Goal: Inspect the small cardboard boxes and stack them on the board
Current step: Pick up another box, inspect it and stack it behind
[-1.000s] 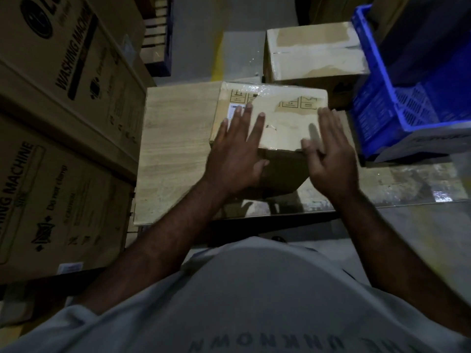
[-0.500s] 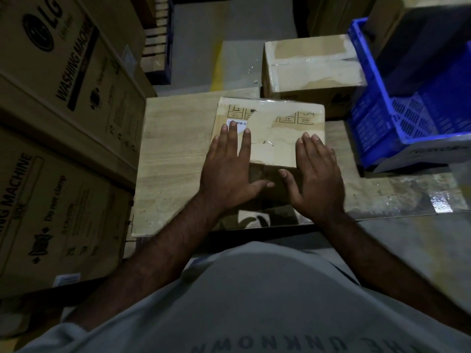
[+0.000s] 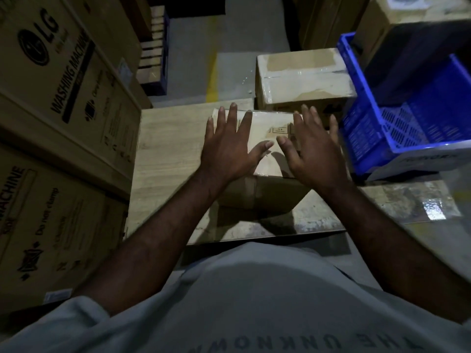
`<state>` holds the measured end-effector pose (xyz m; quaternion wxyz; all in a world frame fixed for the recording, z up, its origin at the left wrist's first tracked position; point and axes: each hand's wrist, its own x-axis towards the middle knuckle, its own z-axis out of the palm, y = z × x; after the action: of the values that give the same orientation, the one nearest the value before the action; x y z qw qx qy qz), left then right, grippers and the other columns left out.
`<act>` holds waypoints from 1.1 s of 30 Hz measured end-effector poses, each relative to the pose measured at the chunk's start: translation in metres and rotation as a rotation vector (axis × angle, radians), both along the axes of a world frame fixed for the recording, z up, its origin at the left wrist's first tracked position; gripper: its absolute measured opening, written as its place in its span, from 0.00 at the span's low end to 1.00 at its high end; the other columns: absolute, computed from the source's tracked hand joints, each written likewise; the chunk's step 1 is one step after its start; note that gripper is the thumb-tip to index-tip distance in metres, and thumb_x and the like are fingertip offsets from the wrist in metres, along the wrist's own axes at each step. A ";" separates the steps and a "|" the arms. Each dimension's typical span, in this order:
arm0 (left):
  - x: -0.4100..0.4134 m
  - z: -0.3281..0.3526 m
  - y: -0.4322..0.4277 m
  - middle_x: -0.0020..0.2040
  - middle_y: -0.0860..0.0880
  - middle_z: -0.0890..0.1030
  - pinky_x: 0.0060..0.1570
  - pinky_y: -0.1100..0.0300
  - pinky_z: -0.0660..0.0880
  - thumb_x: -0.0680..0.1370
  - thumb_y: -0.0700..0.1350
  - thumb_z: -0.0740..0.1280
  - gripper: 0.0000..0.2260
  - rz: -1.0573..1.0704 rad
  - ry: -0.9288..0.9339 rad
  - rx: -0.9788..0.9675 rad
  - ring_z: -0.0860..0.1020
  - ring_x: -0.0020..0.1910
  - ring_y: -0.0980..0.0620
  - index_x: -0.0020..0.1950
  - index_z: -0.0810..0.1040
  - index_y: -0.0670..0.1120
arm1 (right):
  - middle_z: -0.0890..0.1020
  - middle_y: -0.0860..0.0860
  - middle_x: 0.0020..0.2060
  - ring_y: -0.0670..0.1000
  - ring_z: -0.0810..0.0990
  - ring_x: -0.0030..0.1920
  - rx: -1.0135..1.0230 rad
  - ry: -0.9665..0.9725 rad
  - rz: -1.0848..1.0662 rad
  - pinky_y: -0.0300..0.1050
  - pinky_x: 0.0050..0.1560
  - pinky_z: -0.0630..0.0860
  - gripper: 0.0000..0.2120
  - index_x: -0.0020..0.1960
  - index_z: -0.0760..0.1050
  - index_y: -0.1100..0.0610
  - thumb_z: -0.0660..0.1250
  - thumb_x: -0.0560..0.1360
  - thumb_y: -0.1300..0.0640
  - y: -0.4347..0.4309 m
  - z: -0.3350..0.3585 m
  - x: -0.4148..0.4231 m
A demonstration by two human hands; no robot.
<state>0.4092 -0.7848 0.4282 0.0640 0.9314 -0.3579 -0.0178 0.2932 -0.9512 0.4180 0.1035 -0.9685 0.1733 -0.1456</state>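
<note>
Cardboard under my palms in the head view: the small box [image 3: 265, 126] sits on the wooden board [image 3: 168, 154], just in front of another box [image 3: 300, 80]. My left hand [image 3: 226, 151] and right hand [image 3: 316, 154] spread over its top, fingers straight, gripping nothing. A blue crate [image 3: 407, 118] stands at the right.

- A pale grey T-shirt [image 3: 254, 289] of plain, soft cloth fills the near part of the view.
- Dark block lettering [image 3: 288, 345] runs along its near edge, seen upside down. It reads "THE UNKNOWN" and is partly cut by the frame edge.
- A short left sleeve [image 3: 66, 324] lies in loose folds at the near left.
- The left forearm [image 3: 158, 240] and right forearm [image 3: 382, 238] are uncovered.
- The left hand [image 3: 226, 151] and right hand [image 3: 316, 154] are bare, with short nails.
</note>
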 end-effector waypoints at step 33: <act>0.029 -0.004 0.049 0.56 0.54 0.83 0.53 0.60 0.76 0.78 0.56 0.72 0.13 0.509 0.639 -0.755 0.81 0.54 0.53 0.58 0.76 0.53 | 0.80 0.49 0.67 0.51 0.79 0.64 0.792 -0.014 -0.245 0.54 0.63 0.79 0.29 0.75 0.67 0.51 0.72 0.79 0.46 0.013 0.002 -0.015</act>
<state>0.4384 -0.7360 0.4244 0.5008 0.8493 -0.0658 -0.1538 0.2787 -0.9381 0.4203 0.4513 -0.8249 0.3295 -0.0855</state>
